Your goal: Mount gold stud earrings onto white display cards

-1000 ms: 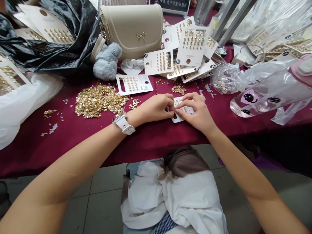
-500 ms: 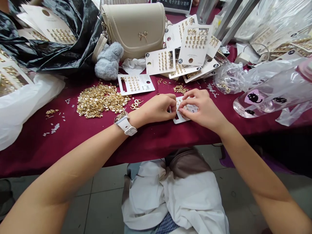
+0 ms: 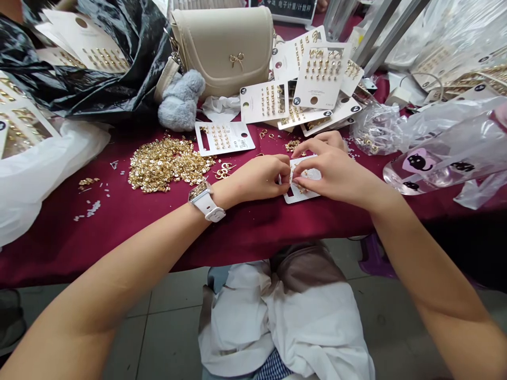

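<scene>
A white earring card (image 3: pixel 300 196) with small gold earrings lies on the table under both hands. At its left edge my left hand (image 3: pixel 263 177) has curled fingers pressed together over the card; what sits between the fingertips is hidden. My right hand (image 3: pixel 335 171) reaches over the card from the right, thumb and index fingertip nearly meeting at its surface in a pinch; anything between them is too small to make out. A small heap of gold earring pieces (image 3: pixel 292 145) is just behind the card. Several gold hoop earrings (image 3: pixel 224 170) lie beside my left wrist.
A large pile of gold pieces (image 3: pixel 166 164) is on the left, near another earring card (image 3: pixel 225 138). Further back stand a cream handbag (image 3: pixel 222 47), a plush charm (image 3: pixel 180 100) and stacked earring cards (image 3: pixel 320 74). A clear bottle (image 3: pixel 443 155) lies right; a black plastic bag (image 3: pixel 99 87) is left.
My right hand has turned slightly, its fingers lower and closer together over the card. My left hand stays at the card's left edge. The whole view has shifted a little.
</scene>
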`<state>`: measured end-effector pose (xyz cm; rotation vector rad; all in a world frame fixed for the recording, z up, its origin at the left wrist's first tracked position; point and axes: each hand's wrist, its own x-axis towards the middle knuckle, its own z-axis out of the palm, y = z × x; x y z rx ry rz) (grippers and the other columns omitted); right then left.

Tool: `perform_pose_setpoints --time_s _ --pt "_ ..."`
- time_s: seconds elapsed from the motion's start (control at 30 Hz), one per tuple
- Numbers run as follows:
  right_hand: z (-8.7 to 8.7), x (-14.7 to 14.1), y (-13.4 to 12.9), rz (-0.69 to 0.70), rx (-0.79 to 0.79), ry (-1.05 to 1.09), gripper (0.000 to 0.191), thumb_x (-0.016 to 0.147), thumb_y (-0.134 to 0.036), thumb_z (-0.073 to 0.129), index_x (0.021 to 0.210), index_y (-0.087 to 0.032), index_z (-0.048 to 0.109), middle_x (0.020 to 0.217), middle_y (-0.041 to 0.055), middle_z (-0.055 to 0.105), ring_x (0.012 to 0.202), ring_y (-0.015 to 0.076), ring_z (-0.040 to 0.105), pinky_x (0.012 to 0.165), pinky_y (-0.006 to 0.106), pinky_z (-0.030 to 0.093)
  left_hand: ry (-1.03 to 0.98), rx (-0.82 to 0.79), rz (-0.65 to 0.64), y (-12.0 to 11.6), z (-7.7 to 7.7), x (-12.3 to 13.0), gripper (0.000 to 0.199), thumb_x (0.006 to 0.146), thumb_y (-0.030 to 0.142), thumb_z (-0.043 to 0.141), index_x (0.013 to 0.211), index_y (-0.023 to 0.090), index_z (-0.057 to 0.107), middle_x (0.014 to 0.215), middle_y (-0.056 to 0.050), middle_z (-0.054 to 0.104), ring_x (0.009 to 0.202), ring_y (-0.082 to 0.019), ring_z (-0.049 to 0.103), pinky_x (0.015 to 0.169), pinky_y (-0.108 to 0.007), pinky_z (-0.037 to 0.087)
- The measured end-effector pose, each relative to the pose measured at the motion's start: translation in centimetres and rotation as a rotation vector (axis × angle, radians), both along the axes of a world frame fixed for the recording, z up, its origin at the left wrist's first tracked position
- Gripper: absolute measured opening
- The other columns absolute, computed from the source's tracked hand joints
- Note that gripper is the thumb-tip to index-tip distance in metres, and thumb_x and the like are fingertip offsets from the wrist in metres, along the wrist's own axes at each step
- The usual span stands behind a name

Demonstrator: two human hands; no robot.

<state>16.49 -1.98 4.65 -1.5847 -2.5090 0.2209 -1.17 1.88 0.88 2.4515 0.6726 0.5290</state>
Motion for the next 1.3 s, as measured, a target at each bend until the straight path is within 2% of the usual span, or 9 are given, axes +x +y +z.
perform_pose_setpoints --time_s 0.23,0.43,0.6,0.8,0.93,1.3 --pt "-0.5 0.0 0.0 0.071 0.06 0.012 0.015 0.081 -0.019 0.06 0.073 -0.02 0.072 0.11 0.0089 0.062 0.112 0.0315 0.042 0.096 0.052 0.037 -0.02 -0.005 0.009 0.1 -0.2 0.0 0.007 0.075 0.008 0.062 0.07 0.011 0.066 0.077 0.0 0.057 0.06 -0.006 0.049 0.057 -0.02 0.035" --pt "-1.1 0.1 0.1 -0.002 0.079 0.128 0.014 0.077 -0.023 0.062 0.066 -0.023 0.07 0.101 0.0075 0.064 0.108 0.0315 0.045 0.092 0.053 0.038 -0.004 -0.005 0.006 0.1 -0.1 -0.1 0.008 0.076 0.01 0.061 0.07 0.012 0.066 0.078 0.0 0.058 0.062 -0.006 0.051 0.058 -0.02 0.037" --pt "-1.2 -0.2 0.2 -0.015 0.052 0.134 0.013 0.073 -0.022 0.061 0.063 -0.025 0.068 0.096 0.0064 0.066 0.107 0.0323 0.046 0.089 0.054 0.036 0.003 -0.021 0.011 -0.1 0.1 0.0 0.008 0.076 0.009 0.061 0.07 0.011 0.066 0.079 -0.001 0.059 0.063 -0.007 0.051 0.06 -0.02 0.038" --pt "-1.4 -0.6 -0.2 -0.071 0.096 0.15 0.014 0.073 -0.02 0.063 0.06 -0.024 0.068 0.099 0.0054 0.067 0.111 0.0352 0.044 0.09 0.056 0.032 0.019 -0.015 0.026 -0.1 0.0 0.0 0.007 0.075 0.01 0.062 0.071 0.011 0.066 0.08 0.0 0.058 0.062 -0.006 0.05 0.059 -0.02 0.036" --pt "-1.1 -0.2 -0.1 -0.121 0.057 0.149 0.011 0.072 -0.024 0.067 0.062 -0.025 0.07 0.103 0.0047 0.067 0.112 0.0362 0.042 0.093 0.059 0.03 -0.001 -0.003 0.006 0.0 -0.2 -0.1 0.008 0.076 0.011 0.061 0.07 0.012 0.066 0.08 0.0 0.058 0.061 -0.005 0.049 0.059 -0.02 0.036" --pt "-1.0 0.0 0.1 -0.055 0.062 0.133 0.013 0.073 -0.024 0.063 0.062 -0.025 0.068 0.104 0.0054 0.065 0.113 0.0353 0.044 0.093 0.059 0.032 0.007 -0.02 0.011 0.0 0.2 -0.1 0.009 0.075 0.009 0.06 0.07 0.011 0.066 0.078 -0.001 0.058 0.061 -0.006 0.049 0.058 -0.02 0.038"
